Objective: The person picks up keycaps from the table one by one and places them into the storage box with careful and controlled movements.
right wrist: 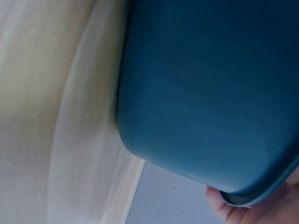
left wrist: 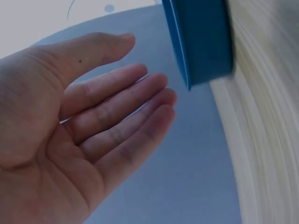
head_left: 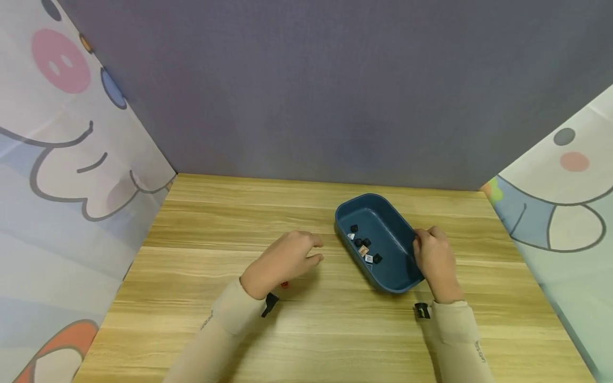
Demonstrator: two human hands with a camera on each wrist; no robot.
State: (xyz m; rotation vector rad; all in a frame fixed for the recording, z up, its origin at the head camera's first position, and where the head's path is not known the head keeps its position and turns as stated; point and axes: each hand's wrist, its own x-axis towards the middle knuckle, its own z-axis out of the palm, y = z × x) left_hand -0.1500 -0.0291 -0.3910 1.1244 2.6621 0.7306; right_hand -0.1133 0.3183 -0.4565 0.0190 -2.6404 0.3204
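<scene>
A dark blue plastic tub [head_left: 390,234] sits right of the table's middle, set at a slant. Several small pieces, black, white and orange, lie along its left inner side, among them a white cube [head_left: 369,258]. My right hand [head_left: 435,260] grips the tub's right rim, fingers curled over the edge; the right wrist view has the tub's outer wall [right wrist: 201,102] filling most of it. Left of the tub, my left hand [head_left: 287,258] hovers over the table with nothing in it. Its fingers are relaxed and the thumb apart, facing the tub [left wrist: 203,42] in the left wrist view.
A small red piece [head_left: 284,284] lies on the wooden table [head_left: 230,213], partly hidden beneath the left wrist. Black wrist devices show beside the left cuff [head_left: 234,308] and the right cuff [head_left: 455,319]. A grey panel [head_left: 306,96] stands behind the table, with cartoon-printed cloth on both sides.
</scene>
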